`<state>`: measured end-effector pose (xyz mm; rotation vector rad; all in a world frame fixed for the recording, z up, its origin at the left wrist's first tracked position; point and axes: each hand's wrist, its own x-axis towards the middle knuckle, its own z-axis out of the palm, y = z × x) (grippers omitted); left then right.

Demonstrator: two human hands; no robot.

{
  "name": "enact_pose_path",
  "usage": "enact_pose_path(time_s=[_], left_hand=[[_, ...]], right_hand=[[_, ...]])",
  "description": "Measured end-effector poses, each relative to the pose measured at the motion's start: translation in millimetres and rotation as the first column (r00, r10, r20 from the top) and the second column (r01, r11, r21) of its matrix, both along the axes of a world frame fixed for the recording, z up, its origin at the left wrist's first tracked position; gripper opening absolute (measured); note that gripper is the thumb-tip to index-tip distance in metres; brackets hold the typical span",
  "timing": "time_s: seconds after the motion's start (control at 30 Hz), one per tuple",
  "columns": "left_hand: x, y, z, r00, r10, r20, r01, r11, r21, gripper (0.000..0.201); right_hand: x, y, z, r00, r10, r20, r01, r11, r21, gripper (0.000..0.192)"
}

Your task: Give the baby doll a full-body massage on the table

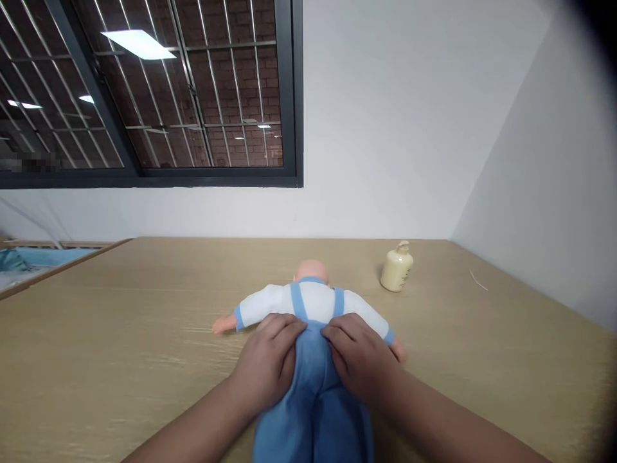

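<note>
A baby doll point(313, 302) lies face down on the wooden table point(120, 334), its head pointing away from me. It wears a white shirt and blue dungarees point(313, 411). My left hand point(267, 363) presses on the left side of the doll's waist, fingers curled into the blue fabric. On the right side of the waist my right hand point(359, 357) does the same. Both thumbs meet near the middle of the doll's back, just below the straps.
A small cream pump bottle point(396, 267) stands on the table beyond the doll, to the right. White walls close the far side and the right. A barred window is high on the left. A cot edge point(29, 263) shows at far left.
</note>
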<state>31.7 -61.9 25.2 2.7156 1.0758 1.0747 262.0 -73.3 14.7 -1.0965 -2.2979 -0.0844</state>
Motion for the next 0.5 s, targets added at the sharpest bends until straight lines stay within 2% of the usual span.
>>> enact_pose_path(time_s=[0.17, 0.37, 0.5], left_hand=[[4.1, -3.9, 2.8, 0.998, -0.053, -0.033, 0.048, 0.992, -0.115, 0.041], [9.2, -5.5, 10.2, 0.997, -0.068, -0.042, 0.056, 0.97, -0.238, 0.024], [11.0, -3.3, 9.6, 0.998, -0.052, -0.037, 0.038, 0.953, -0.302, 0.033]], right_hand=[[-3.6, -4.3, -2.0, 0.999, 0.025, -0.025, -0.028, 0.994, -0.105, 0.025], [-7.3, -6.3, -3.2, 0.999, 0.027, 0.018, -0.023, 0.986, -0.163, 0.013], [-8.2, -12.9, 2.6, 0.998, 0.031, 0.051, -0.019, 0.977, -0.21, 0.015]])
